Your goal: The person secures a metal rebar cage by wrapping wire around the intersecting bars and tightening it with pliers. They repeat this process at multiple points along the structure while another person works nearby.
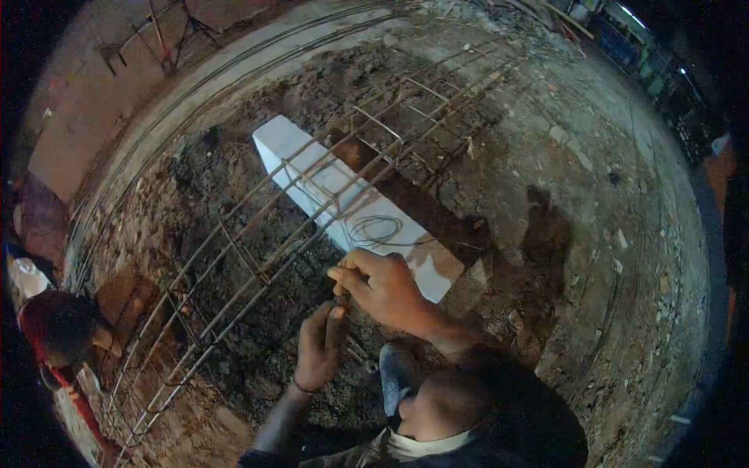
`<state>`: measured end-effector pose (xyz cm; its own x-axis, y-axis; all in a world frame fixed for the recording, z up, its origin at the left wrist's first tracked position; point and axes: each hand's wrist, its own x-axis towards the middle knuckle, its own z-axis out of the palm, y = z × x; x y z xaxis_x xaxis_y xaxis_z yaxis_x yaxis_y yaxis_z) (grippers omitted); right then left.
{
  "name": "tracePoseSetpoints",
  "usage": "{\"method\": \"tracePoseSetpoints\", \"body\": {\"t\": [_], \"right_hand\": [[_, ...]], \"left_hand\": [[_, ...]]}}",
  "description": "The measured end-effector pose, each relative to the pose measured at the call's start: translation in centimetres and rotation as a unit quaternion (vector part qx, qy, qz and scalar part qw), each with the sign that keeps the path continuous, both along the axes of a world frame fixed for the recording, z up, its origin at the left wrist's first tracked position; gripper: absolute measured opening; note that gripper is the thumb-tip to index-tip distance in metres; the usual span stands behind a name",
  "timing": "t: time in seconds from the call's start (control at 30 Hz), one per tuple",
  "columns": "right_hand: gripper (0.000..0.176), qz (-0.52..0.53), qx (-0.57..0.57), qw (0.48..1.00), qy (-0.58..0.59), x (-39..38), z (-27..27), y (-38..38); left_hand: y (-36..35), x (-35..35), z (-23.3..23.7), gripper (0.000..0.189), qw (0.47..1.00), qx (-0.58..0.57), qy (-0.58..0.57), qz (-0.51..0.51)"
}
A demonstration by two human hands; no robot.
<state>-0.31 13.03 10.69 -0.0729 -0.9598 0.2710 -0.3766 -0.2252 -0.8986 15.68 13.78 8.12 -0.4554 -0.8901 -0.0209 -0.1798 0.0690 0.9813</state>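
My right hand [384,291] is closed in a pinch just below the white block. My left hand [318,351] is right beneath it, thumb and fingers pinched together, the fingertips of both hands nearly meeting. Something small and dark may be between them, too small to name. A long white block [292,144] lies under a rebar cage [269,277] that runs diagonally from lower left to upper right. On the block, close to my right hand, rests a loose coil of thin wire [374,229].
A co-worker in a red top [39,327] bends near the cage's lower left end. Dark, lumpy soil [207,183] surrounds the block. Long thin bars [265,51] lie along the ground at the back left. Rubble and stones [573,148] are scattered on the right.
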Motion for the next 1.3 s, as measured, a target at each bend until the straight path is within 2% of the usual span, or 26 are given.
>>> {"method": "tracePoseSetpoints", "body": {"t": [0.1, 0.17, 0.2, 0.23, 0.27, 0.33, 0.4, 0.43, 0.47, 0.5, 0.53, 0.6, 0.67, 0.77, 0.83, 0.87, 0.93, 0.97, 1.0, 1.03, 1.07, 1.1, 1.17, 1.2, 1.27, 1.3], "right_hand": [[0.020, -0.036, 0.073, 0.996, 0.035, -0.6, 0.6, 0.4], [0.021, 0.049, 0.138, 0.981, -0.127, -1.5, 1.3, 0.5], [0.021, 0.044, 0.139, 0.981, -0.128, -1.2, 0.0, 0.5], [0.022, 0.124, 0.072, 0.940, -0.311, -0.4, -2.3, 0.2], [0.023, 0.199, 0.000, 0.855, -0.479, 0.6, -2.8, -0.3], [0.020, 0.236, -0.107, 0.821, -0.509, 1.8, -3.1, -0.6], [0.016, 0.267, 0.051, 0.733, -0.624, 2.0, -2.5, 0.0], [0.014, 0.242, 0.034, 0.800, -0.548, 1.8, -2.2, 0.2], [0.014, 0.235, 0.029, 0.802, -0.549, 1.7, -2.2, 0.3], [0.015, 0.178, 0.029, 0.871, -0.457, 1.7, -2.3, 0.3], [0.017, 0.118, 0.031, 0.926, -0.358, 1.7, -2.4, 0.4], [0.017, 0.074, 0.015, 0.937, -0.340, 2.1, -2.6, 0.0], [0.016, -0.008, -0.011, 0.952, -0.306, 2.4, -3.0, -0.1], [0.007, -0.087, -0.050, 0.962, -0.252, 2.5, -3.9, -0.6], [0.006, -0.112, -0.045, 0.968, -0.221, 1.7, -3.2, -0.3], [0.006, -0.117, 0.015, 0.968, -0.223, 1.6, -2.4, -0.1], [0.011, -0.076, -0.010, 0.941, -0.330, 1.7, -3.2, -0.2], [0.011, -0.080, 0.016, 0.946, -0.314, 1.8, -2.4, -0.4], [0.013, -0.039, 0.076, 0.860, -0.504, 2.3, -2.8, -1.1], [0.014, -0.008, 0.101, 0.787, -0.608, 2.6, -2.6, -1.3], [0.016, 0.021, 0.125, 0.702, -0.701, 2.9, -2.5, -1.4], [0.016, 0.030, 0.128, 0.700, -0.702, 3.0, -2.7, -1.4], [0.021, 0.169, 0.141, 0.564, -0.796, 3.0, -4.2, -1.4], [0.021, 0.180, 0.150, 0.563, -0.793, 3.1, -3.9, -1.3], [0.022, 0.071, 0.125, 0.840, -0.524, 3.6, -2.8, -1.0], [0.025, 0.002, 0.082, 0.910, -0.406, 4.1, -2.7, -1.2]], "left_hand": [[0.5, 0.1, 1.2, 0.033, 0.999, 0.020, -0.028, -0.022], [0.5, 0.1, 1.7, 0.033, 0.999, 0.019, -0.023, -0.032], [0.7, 0.4, 1.4, 0.033, 0.983, 0.145, 0.102, -0.040], [0.9, 0.7, 1.0, 0.032, 0.936, 0.267, 0.224, -0.043], [1.0, 1.0, 0.5, 0.032, 0.937, 0.266, 0.223, -0.042], [1.0, 1.5, -0.4, 0.019, 0.752, 0.465, 0.451, -0.119], [1.2, 1.5, -0.5, 0.020, 0.766, 0.471, 0.419, -0.123], [1.2, 1.4, -0.4, 0.022, 0.780, 0.475, 0.388, -0.125], [1.1, 1.2, 0.0, 0.022, 0.779, 0.478, 0.384, -0.132], [1.2, 0.7, 0.4, 0.025, 0.894, 0.372, 0.239, -0.076], [1.4, 0.3, 0.7, 0.030, 0.966, 0.245, 0.085, -0.016], [1.4, 0.2, -0.1, 0.032, 0.982, 0.170, 0.076, -0.014], [1.0, 0.8, -1.9, 0.033, 0.993, 0.024, -0.093, -0.063], [1.2, 0.3, -1.4, 0.035, 0.997, 0.041, 0.015, -0.069], [1.5, 0.3, 0.8, 0.029, 0.951, 0.309, -0.028, 0.007], [1.3, 0.5, 0.1, 0.028, 0.946, 0.325, -0.007, -0.012], [1.6, 0.6, -1.5, 0.031, 0.925, 0.374, 0.063, -0.012], [2.2, 0.2, -2.1, 0.035, 0.908, 0.403, 0.116, 0.003], [2.6, 1.2, -2.7, 0.035, 0.909, 0.399, 0.112, 0.040], [2.5, 1.0, -3.0, 0.037, 0.784, 0.531, 0.320, -0.025], [2.4, 1.0, -3.1, 0.040, 0.598, 0.616, 0.504, -0.095], [2.4, 0.8, -2.6, 0.040, 0.603, 0.610, 0.506, -0.091], [2.6, 0.5, -2.0, 0.041, 0.525, 0.639, 0.554, -0.098], [2.6, 0.5, -2.1, 0.041, 0.528, 0.629, 0.563, -0.093], [3.1, 0.2, -2.5, 0.037, 0.714, 0.557, 0.420, -0.056], [3.2, -0.8, -3.5, 0.031, 0.875, 0.398, 0.270, 0.064]]}}
